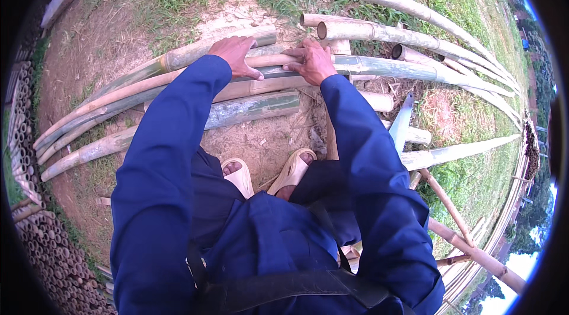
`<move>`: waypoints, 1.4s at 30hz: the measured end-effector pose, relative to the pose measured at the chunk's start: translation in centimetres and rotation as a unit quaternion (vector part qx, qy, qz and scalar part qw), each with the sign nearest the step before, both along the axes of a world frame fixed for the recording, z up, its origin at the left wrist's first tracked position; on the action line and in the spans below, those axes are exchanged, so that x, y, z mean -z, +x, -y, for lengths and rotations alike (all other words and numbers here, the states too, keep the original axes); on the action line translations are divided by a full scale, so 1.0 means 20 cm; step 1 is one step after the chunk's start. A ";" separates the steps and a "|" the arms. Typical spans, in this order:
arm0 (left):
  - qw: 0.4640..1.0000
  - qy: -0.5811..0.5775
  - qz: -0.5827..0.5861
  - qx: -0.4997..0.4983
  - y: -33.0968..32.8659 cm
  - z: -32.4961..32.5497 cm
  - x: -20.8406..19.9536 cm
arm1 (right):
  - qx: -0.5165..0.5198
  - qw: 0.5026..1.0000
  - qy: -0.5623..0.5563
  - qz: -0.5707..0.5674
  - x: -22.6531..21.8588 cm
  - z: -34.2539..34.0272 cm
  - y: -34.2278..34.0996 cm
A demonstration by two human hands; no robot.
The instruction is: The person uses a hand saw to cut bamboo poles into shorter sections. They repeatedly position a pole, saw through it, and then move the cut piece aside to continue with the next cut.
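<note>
Both of my hands reach forward onto a row of long bamboo poles lying crosswise. My left hand (234,55) is closed over a tan bamboo pole (268,61), with the thumb on its near side. A little to the right, my right hand (314,62) grips the same pole, fingers curled over it. Behind my left hand lies a thicker bamboo pole (181,57) with a cut end. Nearer to me is a greenish bamboo pole (255,111). Just right of my right hand, a green bamboo pole (379,66) stretches away; the fingers hide where it meets the tan pole.
A saw blade (402,122) stands tilted beside my right forearm. More bamboo poles (379,32) with hollow ends lie at the far right. Stacked bamboo (47,244) fills the left edge. My sandaled feet (238,176) stand on dirt below. A bamboo frame (456,232) is at the lower right.
</note>
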State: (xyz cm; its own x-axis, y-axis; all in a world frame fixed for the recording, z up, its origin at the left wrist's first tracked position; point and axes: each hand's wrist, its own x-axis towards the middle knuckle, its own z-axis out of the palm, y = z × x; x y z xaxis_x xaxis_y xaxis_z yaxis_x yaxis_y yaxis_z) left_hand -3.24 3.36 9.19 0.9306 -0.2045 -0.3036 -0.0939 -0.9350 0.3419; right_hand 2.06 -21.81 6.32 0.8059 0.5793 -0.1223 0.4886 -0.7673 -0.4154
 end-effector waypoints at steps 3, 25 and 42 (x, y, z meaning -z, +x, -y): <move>1.000 0.000 -0.002 0.016 0.05 0.18 0.14 | -0.002 0.999 0.021 0.027 0.06 0.02 -0.01; 0.995 0.040 -0.074 0.045 0.17 0.25 0.21 | 0.156 0.972 -0.119 0.128 0.41 1.90 -1.09; 0.995 0.065 -0.070 -0.006 -0.03 -0.02 0.20 | 0.301 0.943 -0.131 0.059 0.38 1.75 -1.32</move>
State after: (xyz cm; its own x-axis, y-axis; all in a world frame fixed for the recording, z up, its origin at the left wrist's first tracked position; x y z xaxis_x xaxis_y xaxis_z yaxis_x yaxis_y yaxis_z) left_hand -3.89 3.70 5.14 0.8790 -0.1444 -0.4545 -0.0422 -0.9729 0.2274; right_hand -24.26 -56.77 -1.24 0.9960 -0.0255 -0.0860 -0.0377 -0.9890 -0.1432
